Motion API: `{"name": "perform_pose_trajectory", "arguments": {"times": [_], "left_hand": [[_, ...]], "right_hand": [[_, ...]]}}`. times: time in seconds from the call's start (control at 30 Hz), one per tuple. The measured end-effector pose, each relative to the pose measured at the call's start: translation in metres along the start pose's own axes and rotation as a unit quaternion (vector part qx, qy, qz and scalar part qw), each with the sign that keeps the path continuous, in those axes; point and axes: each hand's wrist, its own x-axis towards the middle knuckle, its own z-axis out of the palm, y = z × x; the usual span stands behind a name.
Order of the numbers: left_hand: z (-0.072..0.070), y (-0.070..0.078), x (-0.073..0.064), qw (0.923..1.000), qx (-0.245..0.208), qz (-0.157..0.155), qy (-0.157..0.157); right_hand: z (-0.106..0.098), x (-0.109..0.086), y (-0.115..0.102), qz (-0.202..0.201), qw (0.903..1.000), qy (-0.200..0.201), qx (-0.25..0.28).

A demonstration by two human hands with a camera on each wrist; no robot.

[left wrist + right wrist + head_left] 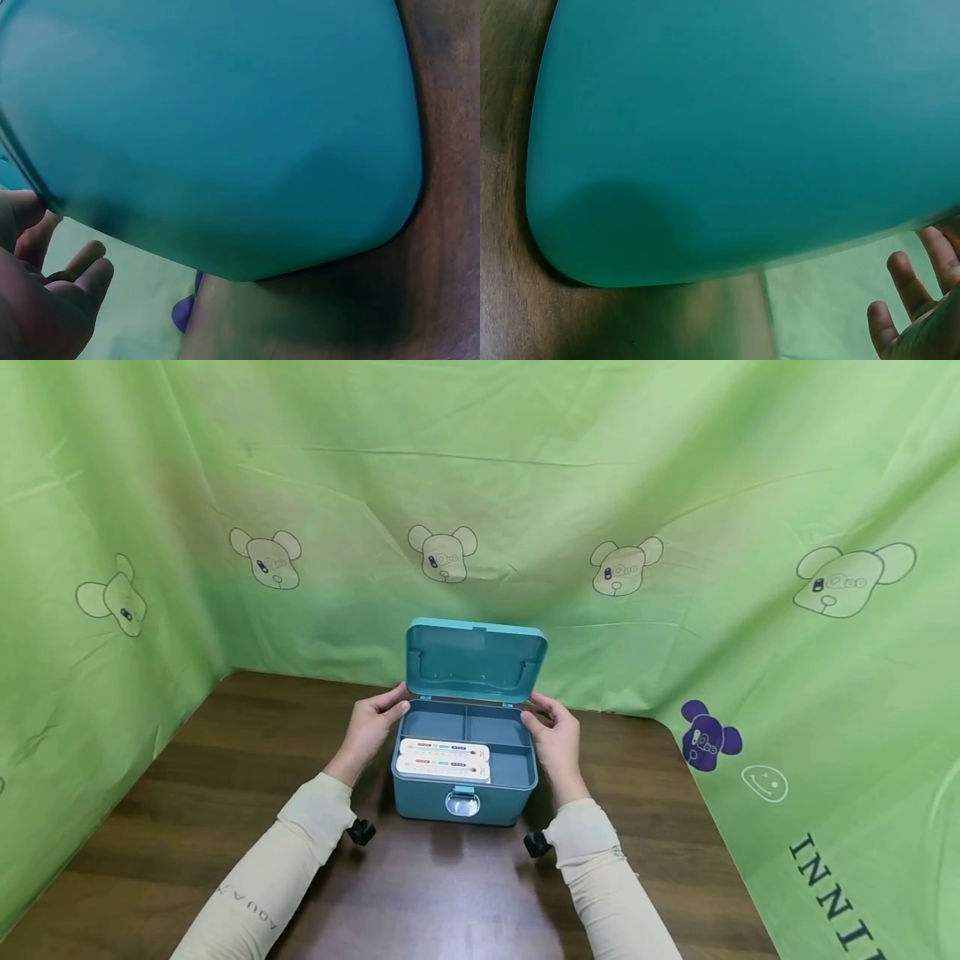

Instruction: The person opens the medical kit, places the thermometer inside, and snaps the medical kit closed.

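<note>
A teal storage box [427, 803] stands on the table with its hinged lid [476, 662] raised and leaning back. Inside, dividers form compartments, and two white printed flat cases [442, 767] lie in the front one. At the back left corner my left hand [366, 731] grips the box, thumb at the rim. My right hand [559, 742] holds the opposite back corner the same way. Up close in the left wrist view, the box's smooth side wall [225, 135] fills most of the picture, as does the other side wall [727, 150] in the right wrist view.
A brown wooden table [465, 893] lies under the box. Behind and at both sides hangs a green curtain [525, 485] printed with bear heads. A silvery clasp [462, 803] sits on the box front. Small black devices [362, 832] are at both wrists.
</note>
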Motion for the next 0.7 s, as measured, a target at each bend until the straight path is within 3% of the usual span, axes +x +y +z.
{"name": "perform_pose_trajectory", "arguments": {"times": [0.17,0.33,0.47,0.57,0.7], "left_hand": [[0.003,-0.003,0.001,0.9997,-0.013,0.002,0.020],[0.005,-0.001,0.000,0.9996,-0.019,0.005,0.022],[0.003,-0.001,-0.002,0.9997,-0.020,0.007,0.014],[-0.002,-0.002,-0.002,0.9999,-0.007,0.007,0.004],[-0.012,0.002,-0.007,0.9988,0.042,0.004,-0.024]], "right_hand": [[-0.004,0.009,0.021,-0.015,0.9996,-0.001,-0.022],[-0.007,0.008,0.022,-0.044,0.9979,-0.024,-0.040],[-0.011,0.006,0.018,-0.038,0.9970,-0.043,-0.053],[-0.015,0.003,0.016,-0.050,0.9960,-0.051,-0.054],[-0.022,0.001,0.012,-0.072,0.9938,-0.069,-0.050]]}}
